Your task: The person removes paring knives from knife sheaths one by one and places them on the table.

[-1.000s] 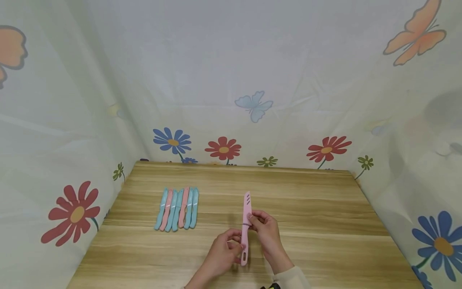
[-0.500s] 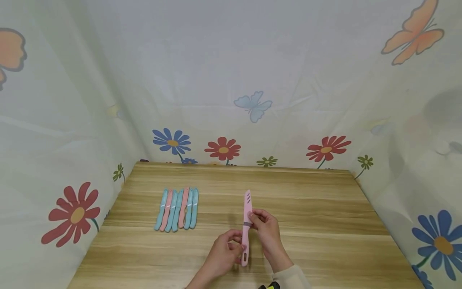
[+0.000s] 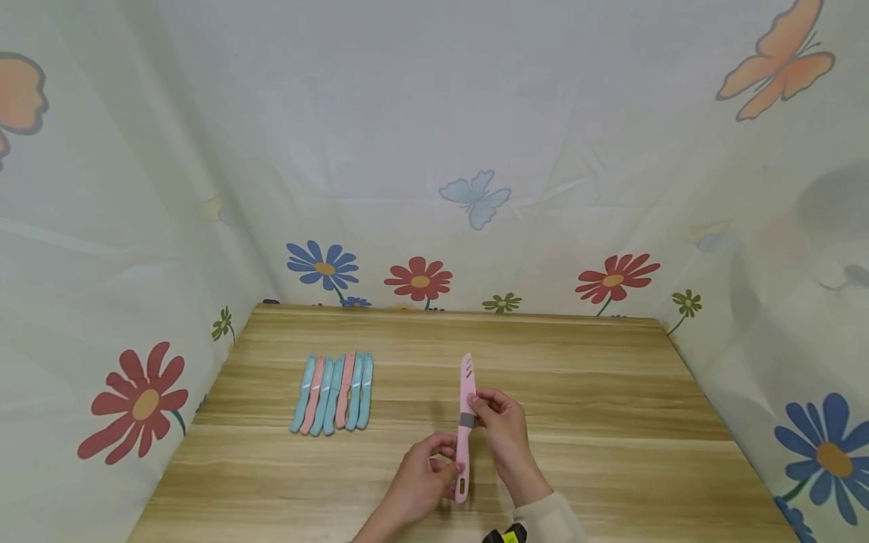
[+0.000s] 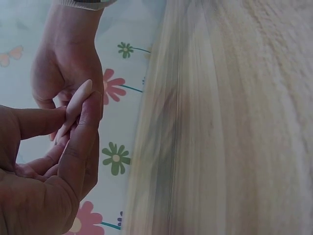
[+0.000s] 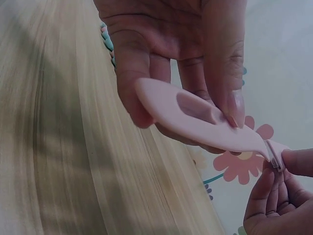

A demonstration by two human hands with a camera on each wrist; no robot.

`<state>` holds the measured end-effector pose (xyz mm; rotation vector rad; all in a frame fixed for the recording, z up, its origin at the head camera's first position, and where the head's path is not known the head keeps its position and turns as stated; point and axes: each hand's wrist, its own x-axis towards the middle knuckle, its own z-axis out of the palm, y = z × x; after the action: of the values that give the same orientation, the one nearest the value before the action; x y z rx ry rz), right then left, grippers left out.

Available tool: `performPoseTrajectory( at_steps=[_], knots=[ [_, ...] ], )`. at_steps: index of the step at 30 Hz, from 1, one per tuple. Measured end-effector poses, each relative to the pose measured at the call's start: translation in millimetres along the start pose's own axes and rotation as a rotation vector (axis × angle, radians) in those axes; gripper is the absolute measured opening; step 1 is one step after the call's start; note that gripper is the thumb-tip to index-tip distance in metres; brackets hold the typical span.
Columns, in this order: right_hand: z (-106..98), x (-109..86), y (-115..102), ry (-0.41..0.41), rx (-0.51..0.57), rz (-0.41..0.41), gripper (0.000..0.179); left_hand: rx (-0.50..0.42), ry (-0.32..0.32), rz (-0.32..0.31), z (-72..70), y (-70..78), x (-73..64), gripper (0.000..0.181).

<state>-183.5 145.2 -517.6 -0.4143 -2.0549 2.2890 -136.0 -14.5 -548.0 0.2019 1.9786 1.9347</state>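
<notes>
A pink knife is held above the table between both hands, its slotted tip end pointing away from me. My left hand (image 3: 424,475) pinches its pink handle (image 3: 462,456), which has an oblong hole at the near end. Farther forward, my right hand (image 3: 505,434) pinches the pink slotted sheath (image 3: 468,388) from the right side. A short grey length of blade (image 3: 466,420) shows between sheath and handle; the rest of the blade is hidden. In the right wrist view the handle (image 5: 190,115) appears large in front.
Several blue and pink knives (image 3: 333,394) lie side by side in a row at the left of the wooden table (image 3: 584,362). A flower-printed curtain (image 3: 380,136) stands behind the table and along both sides.
The right hand has drawn the sheath slightly forward, away from the handle. The grey strip of blade between them has grown wider. The left hand has barely moved.
</notes>
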Motion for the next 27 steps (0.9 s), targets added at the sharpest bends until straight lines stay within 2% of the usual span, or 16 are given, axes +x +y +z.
performPoseTrajectory(
  at_steps=[5, 27],
  knots=[
    [0.8, 2.1, -1.2, 0.011, 0.002, -0.004, 0.022, -0.005, 0.002, 0.002, 0.5, 0.7, -1.2, 0.029],
    [1.0, 14.0, -5.6, 0.041, -0.014, 0.016, 0.028, -0.028, -0.019, -0.025, 1.0, -2.8, -3.8, 0.027]
  ],
)
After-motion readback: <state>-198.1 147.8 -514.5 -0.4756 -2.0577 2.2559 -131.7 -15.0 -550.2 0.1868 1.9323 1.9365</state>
